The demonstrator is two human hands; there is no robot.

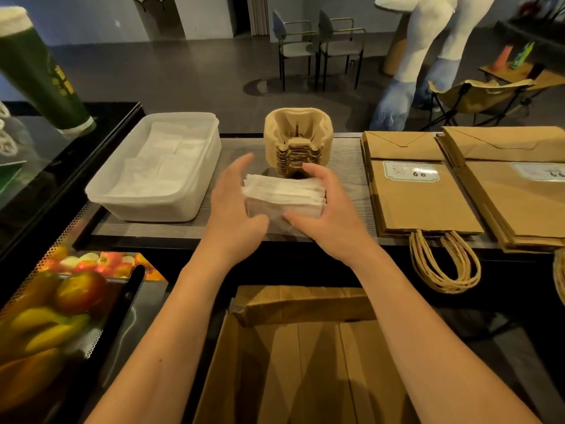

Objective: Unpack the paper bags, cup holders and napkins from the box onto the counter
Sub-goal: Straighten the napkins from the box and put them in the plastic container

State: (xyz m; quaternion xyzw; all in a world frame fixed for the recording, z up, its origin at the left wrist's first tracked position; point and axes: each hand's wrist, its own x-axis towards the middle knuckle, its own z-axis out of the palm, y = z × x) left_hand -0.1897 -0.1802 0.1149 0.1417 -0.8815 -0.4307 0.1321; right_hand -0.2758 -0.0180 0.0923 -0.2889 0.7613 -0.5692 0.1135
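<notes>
- Both hands are at the stack of white napkins (284,194), which sits on the grey counter (345,166) just in front of the stack of moulded-pulp cup holders (298,142).
- Left hand (232,200): fingers nearly straight and raised beside the stack's left end, with the thumb low at the front. It looks to be steadying rather than clasping, though contact on the hidden side cannot be confirmed.
- Right hand (330,209): fingers curled over the far right corner of the stack and thumb against the near edge, so it has hold of the napkins.
- Two piles of brown paper bags (422,197) lie flat on the counter to the right, their twisted handles (443,264) hanging over the near edge.
- The cardboard box (305,362) stands open below the counter (its visible interior shows only bare card, so unpacking appears close to done).
- A translucent plastic tub (159,166) holding more napkins sits to the left.
- Risk: the stack is loose and already fanned at its top, so an uneven squeeze or a quick release could let the upper sheets slide off.
- Risk: pushing the stack further back could nudge the tall cup holders and topple them.
- Risk: the overhanging handles could snag a sleeve or forearm and drag the bags off.
</notes>
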